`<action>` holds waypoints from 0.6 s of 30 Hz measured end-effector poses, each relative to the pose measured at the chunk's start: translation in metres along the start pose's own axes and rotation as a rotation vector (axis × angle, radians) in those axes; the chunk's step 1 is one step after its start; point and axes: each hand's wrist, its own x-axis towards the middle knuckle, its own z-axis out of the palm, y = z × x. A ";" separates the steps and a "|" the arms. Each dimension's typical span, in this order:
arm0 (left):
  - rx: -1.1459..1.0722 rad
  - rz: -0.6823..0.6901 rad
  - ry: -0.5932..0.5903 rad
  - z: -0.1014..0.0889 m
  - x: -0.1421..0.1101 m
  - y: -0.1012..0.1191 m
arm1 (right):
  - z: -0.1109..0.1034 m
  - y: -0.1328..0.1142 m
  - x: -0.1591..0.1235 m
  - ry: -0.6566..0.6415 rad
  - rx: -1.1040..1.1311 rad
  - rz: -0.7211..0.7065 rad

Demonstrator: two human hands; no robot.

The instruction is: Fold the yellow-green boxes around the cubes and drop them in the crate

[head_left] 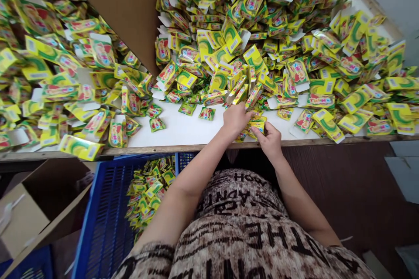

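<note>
The right hand's fingers (269, 129) are drawn in narrow, thumb and fingertips closed on a small yellow-and-green printed packet (258, 124), which is just above the near edge of the bench. Close beside it, the left hand (235, 120) curls over at the front of the heap; whether its fingers grip anything I cannot tell (its own back hides them).

Right behind both hands rises the big heap of yellow-and-green printed cartons (229, 48), many with white flaps open. To the left of the hands, a small green foil sachet (207, 113) lies flat on the white-topped, wooden-edged bench (176, 133). Further left, a brown cardboard panel (131, 4) slants between this heap and a second heap of similar cartons (62, 78). Below the bench, a blue slatted plastic crate (106, 209) contains loose sachets (150, 192), beside an open brown cardboard box (29, 213).
</note>
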 end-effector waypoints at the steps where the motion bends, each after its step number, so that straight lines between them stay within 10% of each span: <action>1: 0.014 -0.035 0.027 0.001 0.004 0.001 | -0.001 0.002 0.000 -0.007 0.038 0.009; 11: -0.526 -0.039 0.387 -0.113 -0.039 -0.059 | 0.002 -0.007 0.005 -0.034 0.346 0.091; 18: -0.629 -0.027 0.144 -0.084 -0.059 -0.066 | 0.055 -0.063 0.028 -0.122 0.371 -0.220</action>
